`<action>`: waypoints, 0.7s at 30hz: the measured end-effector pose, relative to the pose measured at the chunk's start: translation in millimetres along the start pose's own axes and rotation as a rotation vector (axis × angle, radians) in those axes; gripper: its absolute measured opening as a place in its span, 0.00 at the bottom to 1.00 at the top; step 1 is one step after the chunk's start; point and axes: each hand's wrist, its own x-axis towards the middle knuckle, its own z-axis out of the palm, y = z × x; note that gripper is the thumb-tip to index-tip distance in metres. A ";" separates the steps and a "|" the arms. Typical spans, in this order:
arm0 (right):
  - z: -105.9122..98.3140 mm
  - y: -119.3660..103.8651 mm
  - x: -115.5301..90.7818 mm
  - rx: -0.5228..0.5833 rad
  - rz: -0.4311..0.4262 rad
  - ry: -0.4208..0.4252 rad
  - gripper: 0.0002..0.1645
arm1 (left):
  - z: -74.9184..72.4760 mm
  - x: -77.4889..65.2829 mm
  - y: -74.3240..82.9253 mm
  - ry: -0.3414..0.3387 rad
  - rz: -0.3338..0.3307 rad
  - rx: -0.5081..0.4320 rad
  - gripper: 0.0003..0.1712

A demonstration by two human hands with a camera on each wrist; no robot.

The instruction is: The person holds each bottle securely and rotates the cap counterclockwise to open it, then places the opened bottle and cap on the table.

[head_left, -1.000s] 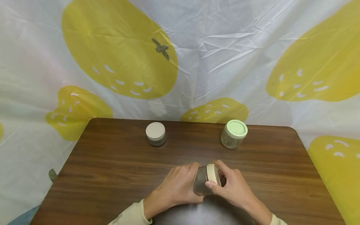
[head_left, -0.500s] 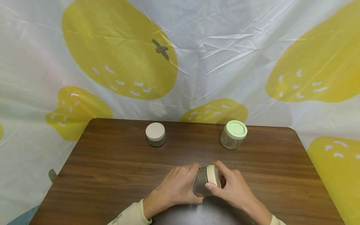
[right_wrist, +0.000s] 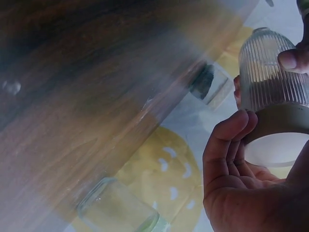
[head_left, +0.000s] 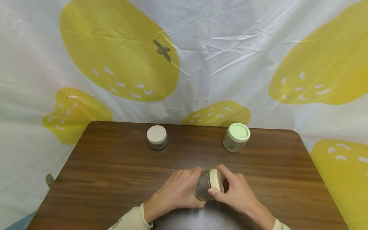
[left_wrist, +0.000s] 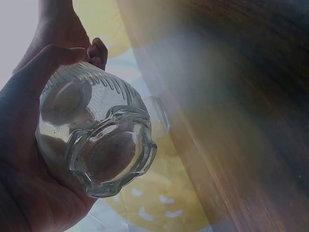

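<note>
A ribbed clear glass jar (head_left: 203,187) with a cream lid (head_left: 215,179) is held on its side above the near part of the table, lid to the right. My left hand (head_left: 179,189) grips the glass body; in the left wrist view the jar's base (left_wrist: 113,154) faces the camera, with the thumb over the ribbed side. My right hand (head_left: 239,191) holds the lid's rim between thumb and fingers. From the right wrist, the lid (right_wrist: 277,121) appears seated against the jar's mouth, its pale top partly hidden by the palm.
At the back left of the brown wooden table (head_left: 115,172) stands a short jar with a white lid (head_left: 157,134). A taller clear jar with a light green lid (head_left: 239,132) stands back right. Behind the table hangs a white cloth (head_left: 189,73) printed with yellow fruit.
The head view has shifted slightly, so everything sits a little further left in it. Both hands keep their holds on the jar and lid, with no clear turn of the lid visible.
</note>
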 end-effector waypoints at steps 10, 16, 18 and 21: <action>0.0 0.1 3.2 0.002 -0.082 0.010 0.39 | -3.3 -2.2 -1.4 -0.009 -0.001 -0.015 0.38; -0.3 2.9 2.9 0.012 -0.103 -0.001 0.40 | -4.3 -1.9 -1.9 -0.015 0.007 -0.026 0.37; -0.6 3.7 2.8 0.014 -0.104 -0.006 0.40 | -4.7 -1.7 -2.0 -0.014 0.011 -0.025 0.37; -1.1 5.6 3.0 0.008 -0.121 -0.009 0.42 | -5.4 -1.5 -2.1 -0.015 0.015 -0.027 0.36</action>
